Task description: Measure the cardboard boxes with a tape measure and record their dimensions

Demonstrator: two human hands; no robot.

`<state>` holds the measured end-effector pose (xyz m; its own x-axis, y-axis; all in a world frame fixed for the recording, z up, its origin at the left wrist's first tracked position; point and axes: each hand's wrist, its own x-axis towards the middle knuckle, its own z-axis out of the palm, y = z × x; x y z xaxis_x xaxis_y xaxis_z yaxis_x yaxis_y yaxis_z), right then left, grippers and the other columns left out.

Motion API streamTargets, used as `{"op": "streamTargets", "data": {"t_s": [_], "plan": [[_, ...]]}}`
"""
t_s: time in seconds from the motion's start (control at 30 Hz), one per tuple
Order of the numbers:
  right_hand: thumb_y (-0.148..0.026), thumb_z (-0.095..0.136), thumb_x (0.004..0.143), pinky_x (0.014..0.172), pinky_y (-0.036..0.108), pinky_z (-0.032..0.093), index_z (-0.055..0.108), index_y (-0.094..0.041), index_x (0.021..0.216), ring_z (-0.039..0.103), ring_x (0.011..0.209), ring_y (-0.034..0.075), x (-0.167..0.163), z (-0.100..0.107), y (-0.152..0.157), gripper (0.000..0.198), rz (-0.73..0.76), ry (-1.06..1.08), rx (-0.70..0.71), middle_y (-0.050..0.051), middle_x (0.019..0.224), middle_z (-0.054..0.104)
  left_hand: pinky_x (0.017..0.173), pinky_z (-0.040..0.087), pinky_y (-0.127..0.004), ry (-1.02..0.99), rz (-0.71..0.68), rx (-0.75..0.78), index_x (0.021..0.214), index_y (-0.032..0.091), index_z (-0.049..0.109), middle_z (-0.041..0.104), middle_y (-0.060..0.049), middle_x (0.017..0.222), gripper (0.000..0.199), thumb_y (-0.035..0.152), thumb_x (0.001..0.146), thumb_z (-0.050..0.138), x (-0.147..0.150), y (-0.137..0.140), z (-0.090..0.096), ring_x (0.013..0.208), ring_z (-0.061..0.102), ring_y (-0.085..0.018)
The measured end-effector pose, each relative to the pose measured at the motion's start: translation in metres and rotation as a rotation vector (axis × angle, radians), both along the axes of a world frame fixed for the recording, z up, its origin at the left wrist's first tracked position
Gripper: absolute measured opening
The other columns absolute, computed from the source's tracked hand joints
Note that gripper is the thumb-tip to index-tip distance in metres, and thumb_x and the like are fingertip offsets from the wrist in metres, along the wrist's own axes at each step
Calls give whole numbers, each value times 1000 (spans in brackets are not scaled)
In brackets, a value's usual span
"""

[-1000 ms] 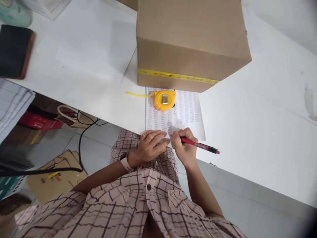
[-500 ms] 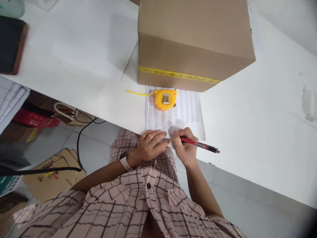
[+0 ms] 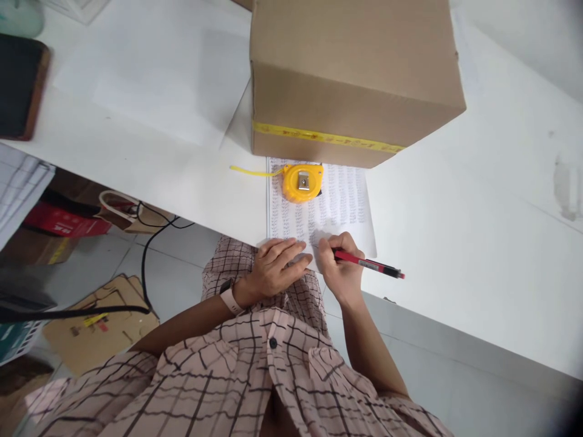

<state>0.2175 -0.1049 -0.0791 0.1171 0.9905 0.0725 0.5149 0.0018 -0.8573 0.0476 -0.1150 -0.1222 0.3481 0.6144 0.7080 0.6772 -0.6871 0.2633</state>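
Note:
Gripped in my right hand (image 3: 341, 267) is a red and black pen (image 3: 371, 264), its tip end down at the lower part of a sheet of paper (image 3: 339, 212) covered in columns of handwriting. My left hand (image 3: 280, 267) lies flat with fingers spread over the sheet's lower left edge, at the front of the table. Above both hands, a yellow tape measure (image 3: 302, 182) rests on the sheet, its yellow wrist strap stretched out to the left. My right fingers hide the pen's tip.
Just behind the sheet stands a large cardboard box (image 3: 355, 79) with yellow tape. Blank white paper (image 3: 168, 73) lies to its left on the white table (image 3: 455, 243). A dark tablet-like object (image 3: 20, 85) is at far left. Cables and flat cardboard (image 3: 102, 328) are on the floor.
My right hand has shifted very slightly to the right along the sheet with the pen. The left hand stays in place. The view has moved a little.

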Motion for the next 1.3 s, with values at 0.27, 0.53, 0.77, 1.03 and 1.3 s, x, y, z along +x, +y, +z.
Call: {"op": "streamTargets", "data": {"t_s": [0.27, 0.53, 0.77, 1.03, 1.3], "plan": [[-30, 60, 93, 55, 27, 36, 42, -23, 70, 41, 55, 10, -1, 3, 1, 29, 30, 2, 8, -6, 62, 46, 99, 49, -37, -18, -9, -4, 108, 25, 70, 76, -4, 113, 19, 36, 91, 71, 0, -1, -4, 110, 65, -20], [-29, 59, 92, 54, 26, 33, 41, -23, 71, 38, 53, 9, 3, 3, 4, 29, 11, 67, -10, -7, 60, 44, 100, 48, -37, -20, -22, -25, 111, 24, 69, 75, -5, 115, 23, 35, 90, 72, 0, -2, -4, 113, 64, -21], [-31, 59, 93, 56, 27, 34, 41, -23, 72, 40, 56, 10, 3, 2, 3, 28, 34, 7, -3, -7, 62, 45, 101, 48, -37, -21, -20, -28, 111, 25, 69, 75, -4, 116, 24, 35, 90, 72, 0, -2, -5, 113, 64, -21], [-29, 58, 93, 56, 28, 35, 41, -23, 72, 40, 57, 10, 3, 3, 3, 28, 31, 24, 17, -6, 64, 46, 98, 49, -37, -15, -11, 6, 108, 22, 70, 76, -6, 112, 21, 35, 91, 71, 1, 0, -2, 110, 65, -21], [-30, 58, 94, 56, 27, 33, 40, -23, 72, 39, 55, 9, 3, 1, 2, 29, 5, 24, 13, -7, 62, 43, 98, 50, -37, -7, -7, -1, 108, 23, 70, 76, -5, 113, 19, 35, 93, 69, 0, 0, -2, 109, 66, -21]]}}
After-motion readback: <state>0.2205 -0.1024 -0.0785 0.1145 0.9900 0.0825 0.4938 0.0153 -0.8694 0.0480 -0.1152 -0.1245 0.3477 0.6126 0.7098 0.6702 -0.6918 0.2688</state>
